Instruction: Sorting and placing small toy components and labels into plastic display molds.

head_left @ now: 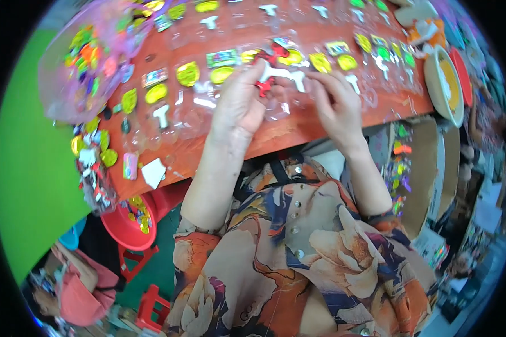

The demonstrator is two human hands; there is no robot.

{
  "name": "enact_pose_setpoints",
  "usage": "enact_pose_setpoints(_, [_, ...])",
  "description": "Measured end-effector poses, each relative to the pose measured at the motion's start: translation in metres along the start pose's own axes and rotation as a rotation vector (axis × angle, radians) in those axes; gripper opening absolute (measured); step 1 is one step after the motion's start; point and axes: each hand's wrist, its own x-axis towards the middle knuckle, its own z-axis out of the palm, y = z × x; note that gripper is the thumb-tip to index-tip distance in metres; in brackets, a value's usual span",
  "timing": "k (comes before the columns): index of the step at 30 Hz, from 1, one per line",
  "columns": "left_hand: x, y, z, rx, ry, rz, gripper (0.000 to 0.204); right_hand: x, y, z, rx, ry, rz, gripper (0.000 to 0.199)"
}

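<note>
My left hand (pixel 239 104) is closed around a bright red plastic piece (pixel 274 54), parts of which stick out above and below the fingers. Across it lies a white, bone-like plastic piece (pixel 284 73) with a forked right end, its left end under my left thumb. My right hand (pixel 340 106) has its fingers curled, the fingertips at the white piece's right end. Beneath and beyond both hands, clear plastic blister shells (pixel 194 98) stand in rows, holding yellow discs (pixel 222 74), white T-shaped pieces (pixel 161 115) and small printed packets (pixel 222 58).
A red-orange table (pixel 258 140) carries everything. At its left sits a pink bag (pixel 56 84) of colourful small parts; a bowl (pixel 441 84) stands at the right edge. Below left are a red basin (pixel 130 227) and a red stool (pixel 153 309); a cardboard box (pixel 424 174) is right.
</note>
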Motion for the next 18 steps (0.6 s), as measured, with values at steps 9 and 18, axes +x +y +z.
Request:
enact_pose_setpoints(9, [-0.04, 0.058, -0.031, 0.066, -0.154, 0.145, 0.027, -0.073, 0.048, -0.007, -0.364, 0.091, -0.495, 0.032])
enact_pose_setpoints(18, [-0.125, 0.176, -0.139, 1.048, 0.994, 1.339, 0.027, -0.083, 0.061, 0.009, -0.356, 0.053, -0.499, 0.037])
